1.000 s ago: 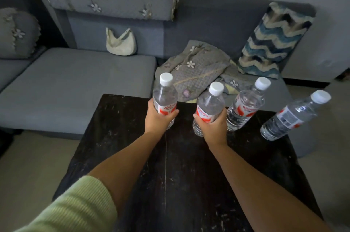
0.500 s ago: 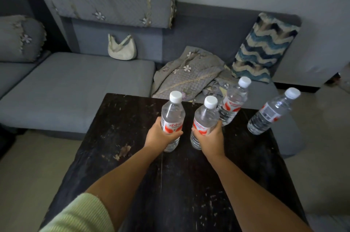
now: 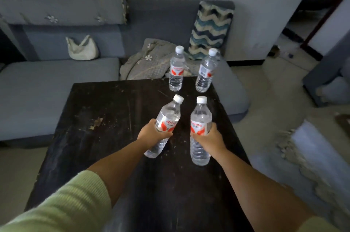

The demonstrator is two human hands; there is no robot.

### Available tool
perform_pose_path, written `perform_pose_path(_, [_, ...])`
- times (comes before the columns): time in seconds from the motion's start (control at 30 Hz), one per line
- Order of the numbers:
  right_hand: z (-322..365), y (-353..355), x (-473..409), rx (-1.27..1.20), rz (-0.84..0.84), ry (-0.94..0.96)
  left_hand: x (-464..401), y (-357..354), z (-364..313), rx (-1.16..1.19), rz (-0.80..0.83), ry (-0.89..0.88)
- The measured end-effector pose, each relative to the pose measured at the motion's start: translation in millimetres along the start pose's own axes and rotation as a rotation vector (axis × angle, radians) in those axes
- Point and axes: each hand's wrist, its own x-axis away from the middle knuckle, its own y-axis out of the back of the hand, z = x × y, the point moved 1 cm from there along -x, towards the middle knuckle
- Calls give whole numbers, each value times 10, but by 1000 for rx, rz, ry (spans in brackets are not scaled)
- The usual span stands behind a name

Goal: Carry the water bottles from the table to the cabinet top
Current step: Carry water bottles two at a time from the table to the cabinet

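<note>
My left hand (image 3: 152, 134) grips a clear water bottle (image 3: 166, 118) with a white cap and red-and-white label, tilted to the right above the dark table (image 3: 106, 118). My right hand (image 3: 210, 137) holds a second bottle (image 3: 200, 116) nearly upright by its middle. Both are lifted off the table top. Two more bottles of the same kind stand at the table's far edge: one (image 3: 177, 69) on the left, the other (image 3: 206, 71) to its right. No cabinet is in view.
A grey sofa (image 3: 56, 80) wraps the table's far and left sides, with a white handbag (image 3: 82, 49), a crumpled grey cloth (image 3: 149, 61) and a zigzag cushion (image 3: 210, 30). Right of the table lies light floor (image 3: 274, 87) toward a doorway, with a blurred pale object (image 3: 310, 148) nearby.
Both hands have pulled their bottles back toward me and off the table. The view has swung right, so the two standing bottles now sit farther away at the table's far edge.
</note>
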Motion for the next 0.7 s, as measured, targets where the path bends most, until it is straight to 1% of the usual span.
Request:
perform_pose_path(0.1, [-346,421,292,-4,-31,-44,209,-341,-170,4,42,8])
perform_pose_path(0.23, [-752,1034,714,-64,-142,-122,525,-887,-481,11,104,4])
perform_pose_path(0.33, [-1040,1537,1080,-131,-279,-185,798,-1362,-783,-21,193,-82])
perform_pose_path(0.4, [-1268,1874,1397,-183,-385,-216,1053,-1690,-1026,-41,285,-150])
perform_pose_path(0.5, [-1463,2151,1708,-184,-432,-203,1250,-2003,-1247,-29,354,-207])
perform_pose_path(0.7, [-2053,2836,2743,-258,-653,-302,2031,-2892,-1804,-50,632,-403])
